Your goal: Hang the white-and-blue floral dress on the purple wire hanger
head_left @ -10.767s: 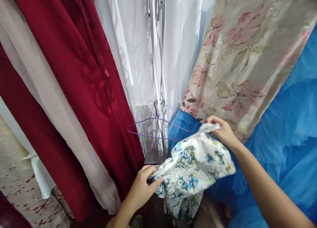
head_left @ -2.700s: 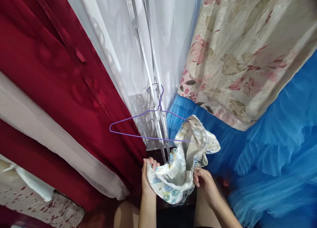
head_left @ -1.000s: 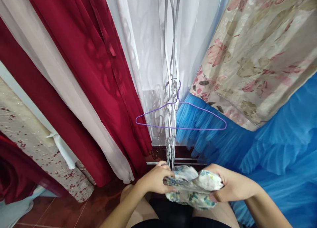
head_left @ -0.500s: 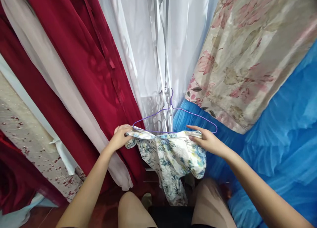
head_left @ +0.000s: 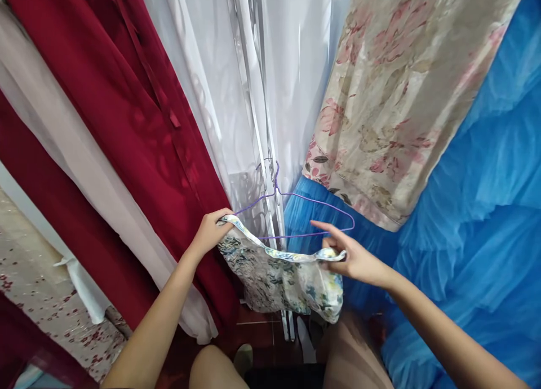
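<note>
Two corners of the floral cloth (head_left: 281,276) are pinched: one by the left hand (head_left: 210,231), one by the right hand (head_left: 355,259), forefinger extended. It appears light and limp; grip the top hem. Hanger (head_left: 276,187) just beyond the hands.

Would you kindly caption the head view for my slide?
Left hand and right hand hold a blue-flowered white garment stretched out by a purple wire hanger.

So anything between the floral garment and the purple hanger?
Nothing visible. The left hand holds one end of the garment at the left tip of the hanger. The right hand holds the other end just below its bottom wire. The white rack bars stand behind the hanger, not between.
</note>
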A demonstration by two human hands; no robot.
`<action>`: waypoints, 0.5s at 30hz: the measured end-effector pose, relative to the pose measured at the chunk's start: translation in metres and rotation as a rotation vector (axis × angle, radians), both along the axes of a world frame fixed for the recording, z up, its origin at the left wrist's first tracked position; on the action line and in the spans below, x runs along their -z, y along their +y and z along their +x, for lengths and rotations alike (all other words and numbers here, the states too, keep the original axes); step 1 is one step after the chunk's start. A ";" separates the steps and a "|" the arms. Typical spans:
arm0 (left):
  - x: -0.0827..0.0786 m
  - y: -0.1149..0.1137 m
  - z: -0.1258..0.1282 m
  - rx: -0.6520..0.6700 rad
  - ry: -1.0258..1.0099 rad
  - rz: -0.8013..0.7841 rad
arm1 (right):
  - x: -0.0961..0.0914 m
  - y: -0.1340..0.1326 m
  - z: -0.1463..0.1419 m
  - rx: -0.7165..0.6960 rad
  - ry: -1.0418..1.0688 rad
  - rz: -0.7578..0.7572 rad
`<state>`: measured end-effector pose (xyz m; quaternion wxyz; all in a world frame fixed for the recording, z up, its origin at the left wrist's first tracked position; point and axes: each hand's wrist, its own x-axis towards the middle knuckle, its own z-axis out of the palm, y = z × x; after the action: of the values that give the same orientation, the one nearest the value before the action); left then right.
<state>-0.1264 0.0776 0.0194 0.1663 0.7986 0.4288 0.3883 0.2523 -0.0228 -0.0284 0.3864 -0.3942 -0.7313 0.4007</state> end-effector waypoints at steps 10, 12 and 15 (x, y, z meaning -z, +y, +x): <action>-0.020 0.007 -0.016 0.168 -0.330 -0.742 | -0.047 0.041 0.069 0.254 -0.243 0.071; -0.014 0.012 -0.023 0.094 -0.549 -0.864 | -0.058 0.040 0.076 0.078 -0.120 -0.127; 0.010 0.013 -0.017 0.017 -0.733 -0.889 | -0.052 0.042 0.073 0.047 0.163 -0.325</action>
<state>-0.1437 0.0904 0.0097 0.6268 0.4688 0.4587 0.4206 0.3257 0.0191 0.0238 0.3849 -0.4346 -0.6135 0.5353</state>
